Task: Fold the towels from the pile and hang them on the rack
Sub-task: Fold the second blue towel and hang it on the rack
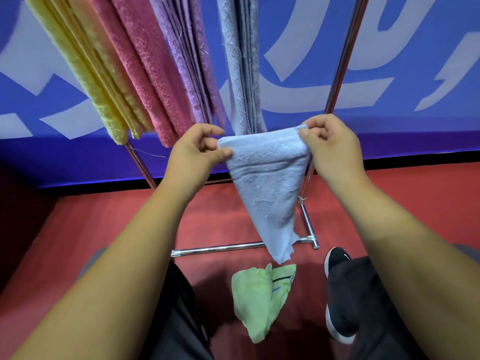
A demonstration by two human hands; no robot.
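The step in hand looked to be the fold itself: a pale blue terry towel (pixel 262 183) hung at the centre of the frame, stretched by its top edge and tapering to a point above the chrome rack's (pixel 241 247) base bar. The left hand (pixel 197 149) pinched the top left corner, the right hand (pixel 327 137) the top right, fingers curled closed on cloth. Next probably came doubling it, then draping it by the hung grey towel (pixel 241 74). A crumpled green towel (pixel 259 300) lay on the red floor, lower centre.
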